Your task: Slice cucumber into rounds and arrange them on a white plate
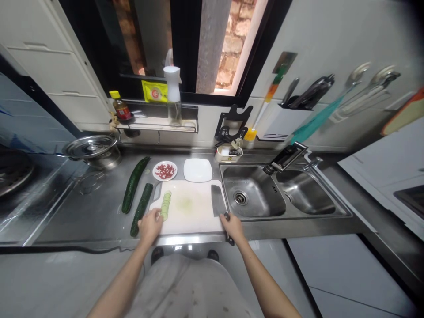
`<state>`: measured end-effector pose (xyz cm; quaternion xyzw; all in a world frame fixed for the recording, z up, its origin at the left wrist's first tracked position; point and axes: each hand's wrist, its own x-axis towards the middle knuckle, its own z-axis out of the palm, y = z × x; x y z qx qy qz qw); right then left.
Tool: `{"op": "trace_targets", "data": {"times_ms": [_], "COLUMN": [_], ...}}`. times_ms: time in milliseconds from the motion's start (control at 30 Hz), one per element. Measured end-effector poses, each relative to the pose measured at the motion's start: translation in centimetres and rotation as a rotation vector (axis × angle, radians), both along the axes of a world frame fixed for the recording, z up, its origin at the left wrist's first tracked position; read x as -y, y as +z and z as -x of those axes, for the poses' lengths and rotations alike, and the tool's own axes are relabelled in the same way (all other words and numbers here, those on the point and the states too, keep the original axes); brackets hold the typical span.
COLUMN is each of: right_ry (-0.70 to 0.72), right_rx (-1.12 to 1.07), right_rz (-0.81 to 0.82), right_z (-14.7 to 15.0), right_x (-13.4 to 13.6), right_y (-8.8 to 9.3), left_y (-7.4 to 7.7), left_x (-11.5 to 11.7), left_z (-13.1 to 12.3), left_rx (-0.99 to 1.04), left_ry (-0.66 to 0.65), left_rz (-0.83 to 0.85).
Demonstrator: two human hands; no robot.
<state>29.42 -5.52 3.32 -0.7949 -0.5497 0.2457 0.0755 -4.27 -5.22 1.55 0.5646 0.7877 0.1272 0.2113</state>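
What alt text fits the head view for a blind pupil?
A person's left hand is at the near end of some green slices on a white cutting board; the right hand holds a broad knife. Two cucumbers lie left, a sink right.

Pale cucumber slices (166, 203) lie left, cleaver (217, 201) right.

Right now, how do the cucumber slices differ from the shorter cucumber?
The slices are pale green; the shorter cucumber is dark green. The slices form a row of thin pieces; the shorter cucumber is one long piece. The slices lie on the board; the shorter cucumber lies on the counter. Both are green.
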Motion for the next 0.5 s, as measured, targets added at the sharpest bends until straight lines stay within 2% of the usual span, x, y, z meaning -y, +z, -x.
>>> {"op": "trace_targets", "data": {"times_ms": [167, 367, 500], "right_ry": [0.088, 0.172, 0.191], "right_rx": [0.235, 0.303, 0.31], "right_rz": [0.152, 0.176, 0.197], "right_z": [0.0, -0.1, -0.2], "right_x": [-0.3, -0.9, -1.1], "right_y": [1.5, 2.2, 2.4], "left_y": [0.5, 0.7, 0.8], "left_x": [-0.4, -1.8, -3.7], "left_z": [-0.5, -1.8, -3.2], "left_rx": [0.002, 0.043, 0.088], "left_ry": [0.025, -0.013, -0.047], "left_rz": [-0.082, -0.136, -0.159]}}
